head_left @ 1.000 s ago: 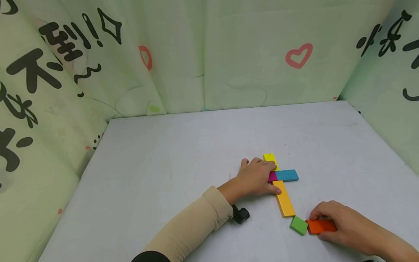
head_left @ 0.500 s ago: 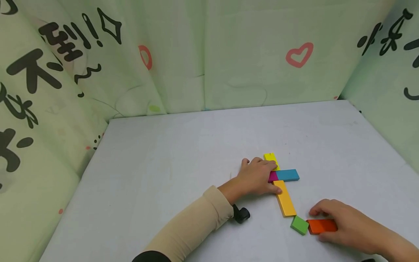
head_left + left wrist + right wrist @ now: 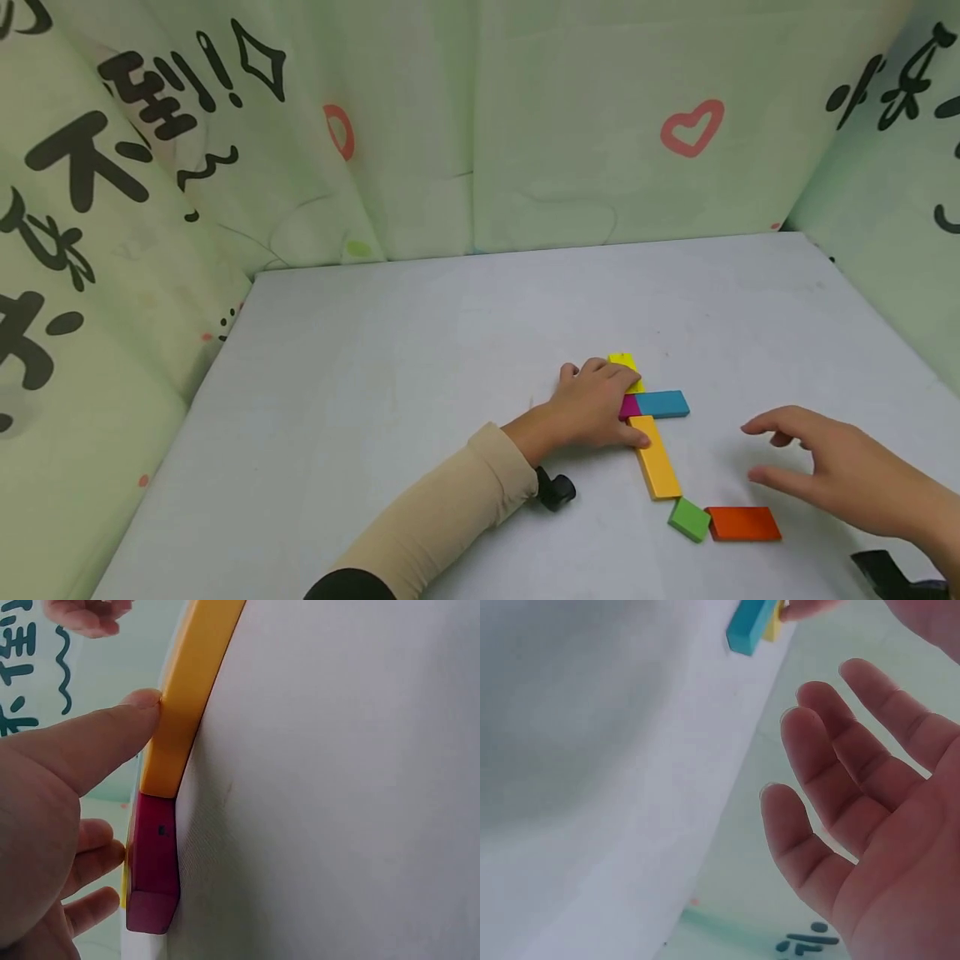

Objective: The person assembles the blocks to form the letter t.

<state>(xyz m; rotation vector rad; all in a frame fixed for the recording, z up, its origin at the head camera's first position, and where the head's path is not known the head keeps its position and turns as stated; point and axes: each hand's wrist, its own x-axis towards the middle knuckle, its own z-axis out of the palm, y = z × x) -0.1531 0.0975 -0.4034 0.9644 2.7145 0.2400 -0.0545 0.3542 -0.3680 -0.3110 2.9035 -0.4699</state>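
My left hand [image 3: 592, 408] rests over the row of blocks, its thumb on the orange-yellow block [image 3: 656, 462] and its other fingers at the yellow block [image 3: 628, 371]. Between those two lies a magenta block [image 3: 630, 406], touching a blue block [image 3: 663, 404] on its right. In the left wrist view the thumb presses the side of the orange-yellow block [image 3: 187, 705], with the magenta block [image 3: 155, 855] below. Near the front, a green block [image 3: 689, 520] meets a red-orange block [image 3: 745, 524] at a corner. My right hand [image 3: 847, 467] hovers beyond the red-orange block, fingers relaxed, holding nothing.
All the blocks lie on a white tabletop [image 3: 420, 350]. A pale green printed curtain [image 3: 562, 125] stands along the back and both sides. A black wrist device [image 3: 555, 490] sits under the left cuff, another [image 3: 892, 575] by the right wrist.
My right hand has let go of the red-orange block and lifted away, up and to the right. That block stays beside the green one. The left hand keeps its place.
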